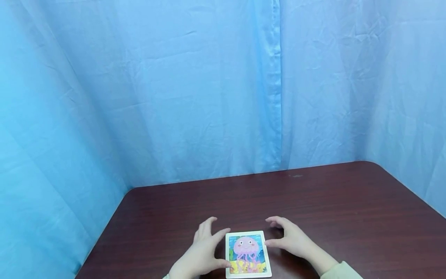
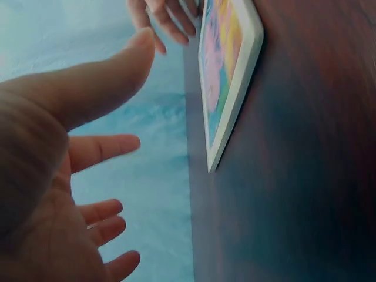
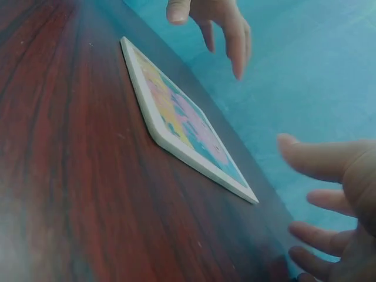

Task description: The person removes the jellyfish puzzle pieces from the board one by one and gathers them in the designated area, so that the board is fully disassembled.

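Note:
A white-framed picture board with a pink jellyfish in an underwater scene lies flat on the dark wooden table, near its front. Left of it is my left hand, thumb and fingers spread apart; in the left wrist view the palm shows with nothing in it. My right hand hovers by the board's right edge, its thumb pointing at the frame and its fingers loosely bent. The right wrist view shows the board lying flat between the two hands, with air between it and the right fingers.
Light blue curtains hang behind the table and along both sides. The table's back edge runs close to the cloth, with rounded corners. Pale green sleeve cuffs show at the wrists.

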Demonstrator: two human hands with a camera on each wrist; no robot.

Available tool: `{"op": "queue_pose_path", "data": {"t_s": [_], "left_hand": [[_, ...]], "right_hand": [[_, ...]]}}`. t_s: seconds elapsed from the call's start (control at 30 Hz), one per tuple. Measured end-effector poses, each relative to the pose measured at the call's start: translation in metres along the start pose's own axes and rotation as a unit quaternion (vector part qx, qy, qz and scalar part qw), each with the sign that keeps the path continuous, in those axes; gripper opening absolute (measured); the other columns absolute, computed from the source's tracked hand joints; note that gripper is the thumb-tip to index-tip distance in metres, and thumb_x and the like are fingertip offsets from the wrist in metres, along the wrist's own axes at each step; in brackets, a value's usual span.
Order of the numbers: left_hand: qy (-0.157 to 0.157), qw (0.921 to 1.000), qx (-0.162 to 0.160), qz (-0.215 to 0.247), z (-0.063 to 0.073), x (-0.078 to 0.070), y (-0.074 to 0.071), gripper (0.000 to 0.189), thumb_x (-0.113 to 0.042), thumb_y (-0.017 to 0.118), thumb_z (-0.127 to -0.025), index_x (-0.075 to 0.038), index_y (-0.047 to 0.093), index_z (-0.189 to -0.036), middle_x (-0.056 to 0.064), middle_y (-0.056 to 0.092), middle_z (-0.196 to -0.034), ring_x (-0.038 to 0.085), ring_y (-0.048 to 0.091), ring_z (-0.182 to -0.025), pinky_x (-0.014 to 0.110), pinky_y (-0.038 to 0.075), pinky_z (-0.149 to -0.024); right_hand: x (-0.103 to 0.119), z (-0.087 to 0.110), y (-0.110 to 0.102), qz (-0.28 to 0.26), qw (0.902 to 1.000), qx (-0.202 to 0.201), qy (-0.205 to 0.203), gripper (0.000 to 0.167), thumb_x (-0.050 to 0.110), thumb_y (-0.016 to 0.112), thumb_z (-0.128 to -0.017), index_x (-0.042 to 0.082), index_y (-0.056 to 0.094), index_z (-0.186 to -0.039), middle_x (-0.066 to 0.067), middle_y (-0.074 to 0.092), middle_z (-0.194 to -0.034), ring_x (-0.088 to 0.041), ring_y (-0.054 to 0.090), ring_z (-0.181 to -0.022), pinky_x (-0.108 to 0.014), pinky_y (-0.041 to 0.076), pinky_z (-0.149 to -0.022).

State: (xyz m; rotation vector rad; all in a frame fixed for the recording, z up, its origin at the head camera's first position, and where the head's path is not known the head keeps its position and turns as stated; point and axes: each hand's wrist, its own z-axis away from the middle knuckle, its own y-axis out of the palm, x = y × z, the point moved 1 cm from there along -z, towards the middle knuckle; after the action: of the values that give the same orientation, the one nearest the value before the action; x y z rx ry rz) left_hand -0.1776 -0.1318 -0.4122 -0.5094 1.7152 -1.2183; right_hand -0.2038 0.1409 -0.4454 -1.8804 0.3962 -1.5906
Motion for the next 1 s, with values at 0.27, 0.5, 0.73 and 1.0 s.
{"op": "queue_pose_path", "data": {"t_s": [0.27,0.5,0.73,1.0], "left_hand": [[-0.012,0.9909,0.115,-0.070,-0.013,-0.020,0.019,0.075,-0.044,0.075,-0.075,-0.022,0.046,-0.141,0.011,0.021,-0.155,0.032,0.022,-0.141,0.056,0.026,-0.108],[0.016,0.9814,0.141,-0.129,-0.014,-0.022,0.029,0.077,-0.044,0.072,-0.077,-0.021,0.042,-0.144,0.008,0.027,-0.154,0.027,0.029,-0.140,0.049,0.030,-0.109],[0.032,0.9798,0.134,-0.145,-0.013,-0.025,0.030,0.077,-0.045,0.074,-0.075,-0.021,0.045,-0.142,0.003,0.037,-0.150,0.022,0.035,-0.138,0.041,0.034,-0.108],[0.030,0.9811,0.132,-0.138,-0.013,-0.020,0.031,0.074,-0.048,0.073,-0.074,-0.029,0.046,-0.141,0.001,0.037,-0.151,0.022,0.035,-0.139,0.042,0.032,-0.109]], "right_hand": [[0.007,-0.002,0.012,0.076,0.9934,0.046,-0.072,0.058,0.037,0.083,-0.067,0.013,0.063,-0.116,-0.003,0.061,-0.113,-0.031,0.049,-0.106,-0.060,0.039,-0.078],[0.012,-0.006,0.018,0.103,0.9889,0.071,-0.080,0.063,0.035,0.086,-0.062,0.010,0.065,-0.116,-0.002,0.055,-0.110,-0.024,0.044,-0.101,-0.045,0.035,-0.076],[0.010,-0.009,0.020,0.126,0.9862,0.062,-0.088,0.059,0.035,0.085,-0.062,0.011,0.066,-0.113,0.001,0.054,-0.109,-0.022,0.044,-0.102,-0.044,0.034,-0.078],[0.012,-0.011,0.026,0.139,0.9864,0.011,-0.087,0.036,0.023,0.082,-0.068,0.011,0.070,-0.100,0.003,0.057,-0.100,-0.020,0.047,-0.098,-0.044,0.038,-0.080]]}}
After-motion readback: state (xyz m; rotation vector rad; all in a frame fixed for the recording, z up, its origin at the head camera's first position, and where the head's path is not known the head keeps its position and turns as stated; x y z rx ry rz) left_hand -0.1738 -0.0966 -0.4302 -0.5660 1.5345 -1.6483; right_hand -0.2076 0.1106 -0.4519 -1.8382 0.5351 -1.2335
